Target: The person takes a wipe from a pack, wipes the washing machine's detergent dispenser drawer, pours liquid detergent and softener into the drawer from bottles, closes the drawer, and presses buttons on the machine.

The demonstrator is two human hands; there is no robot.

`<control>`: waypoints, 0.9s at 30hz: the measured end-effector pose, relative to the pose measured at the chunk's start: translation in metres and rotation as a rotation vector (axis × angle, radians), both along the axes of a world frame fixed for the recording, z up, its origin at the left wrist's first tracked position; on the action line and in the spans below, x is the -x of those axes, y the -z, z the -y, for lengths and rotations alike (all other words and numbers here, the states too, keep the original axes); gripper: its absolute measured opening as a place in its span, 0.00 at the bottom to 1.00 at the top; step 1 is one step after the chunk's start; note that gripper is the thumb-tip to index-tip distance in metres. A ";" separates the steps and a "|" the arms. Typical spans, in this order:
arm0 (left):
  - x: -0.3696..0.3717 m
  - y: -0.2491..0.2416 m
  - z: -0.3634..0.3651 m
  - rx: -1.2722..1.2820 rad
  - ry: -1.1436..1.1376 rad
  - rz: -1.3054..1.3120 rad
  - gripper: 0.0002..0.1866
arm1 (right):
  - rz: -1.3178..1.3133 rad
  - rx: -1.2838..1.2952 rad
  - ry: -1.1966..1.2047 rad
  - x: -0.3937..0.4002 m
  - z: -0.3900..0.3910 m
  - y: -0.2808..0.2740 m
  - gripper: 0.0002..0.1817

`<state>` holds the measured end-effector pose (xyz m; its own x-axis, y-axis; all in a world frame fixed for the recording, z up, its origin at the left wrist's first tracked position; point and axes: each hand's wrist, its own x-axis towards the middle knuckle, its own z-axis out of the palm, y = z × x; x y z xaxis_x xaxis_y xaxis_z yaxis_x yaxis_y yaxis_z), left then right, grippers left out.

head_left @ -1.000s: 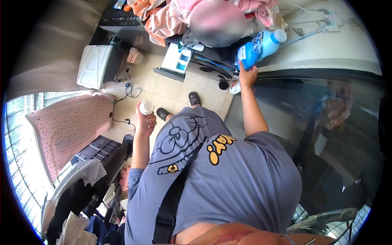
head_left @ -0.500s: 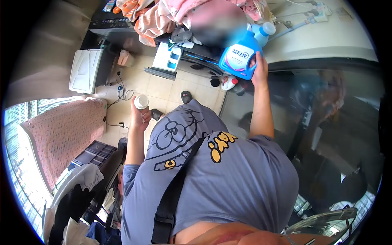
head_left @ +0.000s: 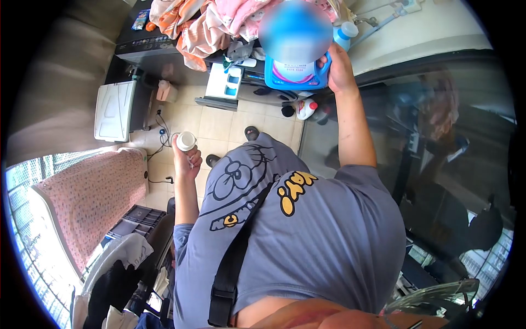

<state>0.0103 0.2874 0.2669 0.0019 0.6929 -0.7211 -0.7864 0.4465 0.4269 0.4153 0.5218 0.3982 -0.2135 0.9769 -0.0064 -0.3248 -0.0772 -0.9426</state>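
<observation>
My right hand grips the handle of a blue laundry detergent bottle with a white and pink label. A blur hides the bottle's upper part. On the left, my left hand is closed around a white round cap, held low over the floor. Between the two hands, farther forward, a white detergent drawer stands pulled out from the dark washing machine, with blue showing in its compartments. The bottle is to the right of the drawer, apart from it.
Pink and orange cloths lie heaped on top of the machine. A second blue bottle stands behind my right hand. A white bottle with a red cap is on the floor. A white-lidded bin and a covered ironing board are at left.
My right hand has moved left and forward with the detergent bottle, bringing it nearer the drawer. My left hand still holds the cap in about the same place.
</observation>
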 end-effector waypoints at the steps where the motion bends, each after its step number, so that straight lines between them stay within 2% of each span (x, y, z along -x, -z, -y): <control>1: 0.002 0.000 0.000 0.004 -0.009 -0.007 0.31 | -0.007 -0.008 -0.005 0.003 -0.002 -0.001 0.15; 4: 0.006 0.001 0.004 0.013 -0.029 -0.013 0.31 | -0.002 0.015 -0.050 0.012 -0.009 0.004 0.14; 7: 0.013 0.009 0.012 -0.013 -0.043 0.021 0.31 | 0.280 -0.035 -0.082 0.022 -0.019 0.026 0.16; 10: 0.017 0.008 0.017 0.029 -0.080 -0.002 0.31 | 0.721 -0.160 -0.113 0.033 -0.036 0.087 0.24; 11: 0.022 0.016 0.022 -0.006 -0.077 0.032 0.30 | 0.777 -0.177 -0.127 0.042 -0.034 0.096 0.28; 12: 0.026 0.016 0.026 -0.003 -0.089 0.025 0.31 | 0.773 -0.242 -0.102 0.046 -0.039 0.132 0.29; 13: 0.027 0.018 0.028 -0.001 -0.097 0.021 0.31 | 0.878 -0.268 -0.130 0.051 -0.042 0.154 0.29; 17: 0.027 0.019 0.035 0.048 -0.123 0.017 0.33 | 1.232 -0.292 -0.241 0.075 -0.053 0.219 0.32; 23: 0.031 0.025 0.050 0.057 -0.190 0.038 0.31 | 1.603 -0.197 -0.524 0.125 -0.068 0.221 0.35; 26: 0.032 0.023 0.055 0.081 -0.232 0.034 0.30 | 1.726 -0.281 -0.646 0.146 -0.080 0.226 0.34; 27: 0.032 0.022 0.055 0.092 -0.242 0.033 0.30 | 1.774 -0.292 -0.664 0.157 -0.078 0.211 0.32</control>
<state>-0.0215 0.2327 0.2451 -0.1317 0.6074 -0.7834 -0.8878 0.2793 0.3658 0.2583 0.5995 0.1867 -0.4321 0.7640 -0.4791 0.8939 0.4332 -0.1154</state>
